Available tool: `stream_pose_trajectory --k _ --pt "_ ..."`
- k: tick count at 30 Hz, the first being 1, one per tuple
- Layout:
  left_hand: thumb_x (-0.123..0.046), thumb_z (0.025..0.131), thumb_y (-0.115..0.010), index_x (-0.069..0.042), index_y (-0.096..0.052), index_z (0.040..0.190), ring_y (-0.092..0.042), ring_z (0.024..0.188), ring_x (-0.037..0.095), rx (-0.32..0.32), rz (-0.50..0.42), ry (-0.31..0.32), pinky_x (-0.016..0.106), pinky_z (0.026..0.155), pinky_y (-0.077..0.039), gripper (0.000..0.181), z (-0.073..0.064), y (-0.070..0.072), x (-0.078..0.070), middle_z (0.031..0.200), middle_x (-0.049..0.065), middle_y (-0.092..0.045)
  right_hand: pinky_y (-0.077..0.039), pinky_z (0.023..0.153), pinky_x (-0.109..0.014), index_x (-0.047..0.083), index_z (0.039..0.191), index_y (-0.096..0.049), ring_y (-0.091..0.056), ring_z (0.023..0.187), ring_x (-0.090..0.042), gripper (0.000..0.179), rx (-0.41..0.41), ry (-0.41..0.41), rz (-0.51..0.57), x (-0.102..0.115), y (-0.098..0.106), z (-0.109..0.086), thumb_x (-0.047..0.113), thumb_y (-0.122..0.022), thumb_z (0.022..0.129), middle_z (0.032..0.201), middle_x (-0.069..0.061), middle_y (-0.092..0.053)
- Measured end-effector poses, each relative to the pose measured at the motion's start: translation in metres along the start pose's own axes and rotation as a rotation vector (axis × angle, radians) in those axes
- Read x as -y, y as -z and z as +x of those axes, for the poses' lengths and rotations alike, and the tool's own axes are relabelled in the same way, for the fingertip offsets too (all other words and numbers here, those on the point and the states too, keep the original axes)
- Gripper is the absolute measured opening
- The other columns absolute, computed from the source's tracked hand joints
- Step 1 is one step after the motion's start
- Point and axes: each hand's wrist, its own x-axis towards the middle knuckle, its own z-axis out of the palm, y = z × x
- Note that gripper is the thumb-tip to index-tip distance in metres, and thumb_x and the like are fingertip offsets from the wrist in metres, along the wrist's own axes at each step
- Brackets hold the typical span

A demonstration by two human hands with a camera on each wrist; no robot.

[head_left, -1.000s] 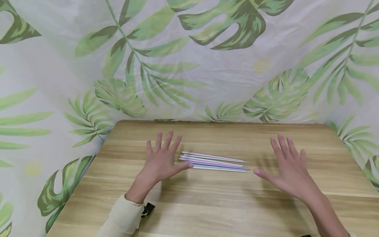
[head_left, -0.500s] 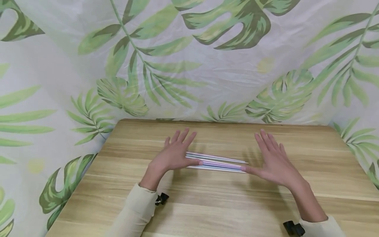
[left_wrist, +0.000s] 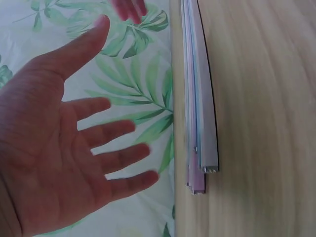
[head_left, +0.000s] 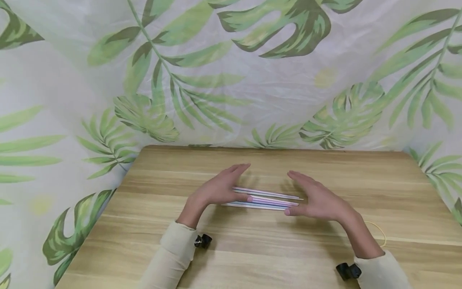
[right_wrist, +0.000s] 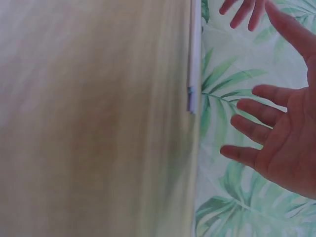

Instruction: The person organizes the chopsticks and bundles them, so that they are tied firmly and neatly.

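Note:
Several pastel chopsticks lie side by side on the wooden table, their thicker square ends toward the left. Over those ends hovers my left hand, fingers extended and thumb across the bundle in the head view. My right hand is held over the thinner tips, thumb and fingers spread apart. Both palms face inward, and neither hand grips anything. In the left wrist view the left palm shows bare with its fingers straight. The right palm is likewise bare in the right wrist view.
The wooden table backs onto a leaf-print cloth. A thin yellow loop shows beside my right forearm. Small black devices sit at both cuffs.
Both hands have come inward toward each other over the chopsticks, and their fingers now lean inward. The yellow loop has come into sight by the right forearm. The chopsticks look almost unmoved.

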Motion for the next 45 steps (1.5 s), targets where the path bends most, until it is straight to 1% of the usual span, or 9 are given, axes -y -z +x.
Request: stream_pose_trajectory --k 3,7,14,17,23,27,34,40,45 --pt "-0.048 0.09 -0.085 -0.017 -0.033 0.169 -0.034 0.161 0.034 0.037 -0.012 -0.004 0.052 0.129 -0.032 0.1 -0.001 0.001 0.006 0.173 0.013 -0.036 -0.034 0.123 -0.067 0.001 0.165 -0.035 -0.036 0.157 -0.048 0.111 0.013 0.022 0.004 -0.003 -0.001 0.001 0.058 -0.087 0.084 0.171 -0.023 -0.037" --pt "-0.043 0.089 -0.087 -0.014 -0.036 0.168 -0.034 0.161 0.035 0.089 -0.022 0.022 0.052 0.129 -0.032 0.098 -0.005 0.002 0.013 0.173 0.015 -0.036 -0.037 0.12 -0.068 0.0 0.162 -0.041 -0.041 0.153 -0.05 0.106 0.017 0.038 -0.008 -0.006 0.002 -0.002 0.057 -0.086 0.085 0.166 -0.026 -0.044" --pt "-0.043 0.088 -0.088 -0.012 -0.039 0.166 -0.036 0.157 0.041 0.118 -0.005 0.147 0.058 0.123 -0.038 0.097 -0.009 0.005 0.019 0.169 0.019 -0.039 -0.041 0.117 -0.067 -0.001 0.158 -0.047 -0.047 0.149 -0.051 0.093 0.045 0.024 -0.009 -0.011 0.006 -0.003 0.048 -0.086 0.088 0.16 -0.028 -0.051" --pt "-0.042 0.088 -0.088 -0.012 -0.042 0.165 -0.041 0.152 0.041 0.118 0.01 0.167 0.057 0.119 -0.042 0.095 -0.008 0.003 0.017 0.165 0.019 -0.043 -0.042 0.117 -0.066 -0.001 0.157 -0.049 -0.049 0.147 -0.05 0.089 0.069 0.022 -0.004 -0.011 0.006 -0.002 0.043 -0.086 0.089 0.158 -0.027 -0.053" --pt "-0.033 0.086 -0.092 -0.012 -0.051 0.159 -0.048 0.141 0.036 0.105 -0.011 0.118 0.052 0.116 -0.045 0.086 -0.006 -0.006 0.014 0.154 0.017 -0.051 -0.046 0.115 -0.063 -0.001 0.155 -0.05 -0.054 0.144 -0.047 0.083 0.108 0.014 0.009 -0.008 0.004 -0.002 0.037 -0.086 0.091 0.154 -0.024 -0.058" --pt "-0.025 0.081 -0.095 -0.012 -0.06 0.151 -0.05 0.133 0.033 0.083 -0.008 0.109 0.05 0.11 -0.049 0.079 -0.008 -0.011 0.013 0.146 0.014 -0.055 -0.049 0.112 -0.06 -0.003 0.154 -0.051 -0.058 0.14 -0.044 0.079 0.119 0.04 0.001 -0.007 -0.001 0.0 0.031 -0.087 0.091 0.151 -0.022 -0.062" --pt "-0.007 0.079 -0.093 -0.011 -0.072 0.134 -0.056 0.116 0.027 0.057 0.056 0.1 0.046 0.101 -0.052 0.059 -0.01 -0.017 0.011 0.128 0.009 -0.062 -0.052 0.105 -0.057 0.0 0.147 -0.06 -0.062 0.129 -0.038 0.068 0.09 0.09 -0.126 -0.005 -0.011 0.006 0.028 -0.087 0.09 0.142 -0.017 -0.066" --pt "-0.012 0.08 -0.092 -0.011 -0.074 0.127 -0.059 0.108 0.021 0.11 0.069 0.058 0.043 0.101 -0.052 0.051 -0.006 -0.021 0.006 0.118 0.004 -0.069 -0.055 0.094 -0.047 0.004 0.137 -0.069 -0.065 0.113 -0.026 0.052 0.064 0.119 -0.162 -0.007 -0.016 0.009 0.021 -0.086 0.091 0.125 -0.008 -0.07" --pt "-0.014 0.079 -0.092 -0.013 -0.074 0.124 -0.059 0.104 0.017 0.141 0.083 0.025 0.04 0.097 -0.051 0.049 -0.005 -0.025 0.002 0.113 0.002 -0.069 -0.053 0.086 -0.037 0.006 0.129 -0.073 -0.06 0.098 -0.015 0.042 0.076 0.12 -0.161 -0.008 -0.017 0.008 0.018 -0.085 0.091 0.108 -0.001 -0.067"
